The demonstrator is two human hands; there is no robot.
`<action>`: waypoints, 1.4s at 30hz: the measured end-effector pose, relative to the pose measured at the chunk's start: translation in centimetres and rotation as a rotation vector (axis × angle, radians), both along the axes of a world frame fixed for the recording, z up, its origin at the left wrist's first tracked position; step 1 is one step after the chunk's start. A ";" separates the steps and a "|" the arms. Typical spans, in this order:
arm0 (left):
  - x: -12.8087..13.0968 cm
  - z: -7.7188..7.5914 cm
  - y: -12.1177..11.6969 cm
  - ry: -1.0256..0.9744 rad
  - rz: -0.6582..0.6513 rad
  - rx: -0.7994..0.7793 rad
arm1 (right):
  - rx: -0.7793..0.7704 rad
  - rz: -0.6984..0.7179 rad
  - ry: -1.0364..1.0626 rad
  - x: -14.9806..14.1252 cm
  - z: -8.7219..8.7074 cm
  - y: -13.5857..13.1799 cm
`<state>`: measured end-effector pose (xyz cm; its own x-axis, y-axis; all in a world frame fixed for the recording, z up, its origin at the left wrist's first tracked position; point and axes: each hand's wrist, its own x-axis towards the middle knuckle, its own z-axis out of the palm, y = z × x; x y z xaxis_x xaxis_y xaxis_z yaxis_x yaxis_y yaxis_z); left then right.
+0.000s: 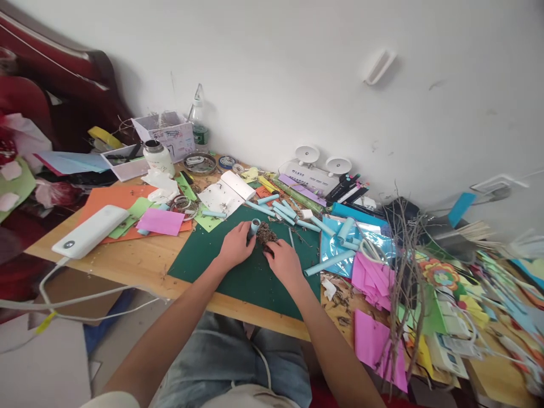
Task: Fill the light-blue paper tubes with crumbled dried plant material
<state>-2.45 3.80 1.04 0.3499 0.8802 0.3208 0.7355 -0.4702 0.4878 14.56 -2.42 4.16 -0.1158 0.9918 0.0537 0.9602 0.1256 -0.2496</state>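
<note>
My left hand (236,245) is closed around a short light-blue paper tube (255,224), held upright with its open end facing up. Right beside the tube is a brown clump of dried plant bits (266,231). The fingers of my right hand (284,258) are curled against the near side of this clump and grip it; their tips are partly hidden. Both hands are over a dark green cutting mat (255,283). More light-blue paper tubes (284,212) lie loose just beyond the clump, and another tube (326,264) lies to the right of my right hand.
On the left are a white power bank (90,231) with a cable, pink paper (160,221) and a white open bottle (158,158). Bare twigs (403,272) stand at the right near pink sheets (376,340) and scissors (374,249). A white box (309,177) rests against the wall.
</note>
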 end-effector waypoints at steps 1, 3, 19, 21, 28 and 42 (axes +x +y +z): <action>0.0 0.0 0.0 -0.008 0.006 -0.001 | 0.003 0.017 0.009 -0.2 -0.2 0.1; -0.1 -0.1 0.1 -0.032 0.012 -0.010 | 0.047 0.032 0.067 -0.1 -0.3 0.1; -0.3 -0.1 0.1 -0.122 -0.042 -0.013 | 0.207 -0.182 0.536 1.7 0.0 0.6; -0.3 -0.1 0.2 -0.116 -0.044 -0.011 | 0.209 -0.193 0.478 1.8 0.4 0.7; -0.3 -0.3 0.3 -0.089 -0.034 -0.011 | 0.177 -0.204 0.620 2.3 0.8 1.7; -0.3 0.0 0.1 -0.072 -0.067 0.003 | 0.228 -0.091 0.743 -1.8 5.0 4.3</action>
<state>-2.72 3.95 1.02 0.3840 0.8546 0.3497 0.6655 -0.5187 0.5368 12.72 1.86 9.18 0.1112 0.9509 0.2890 0.5602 0.1802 -0.8085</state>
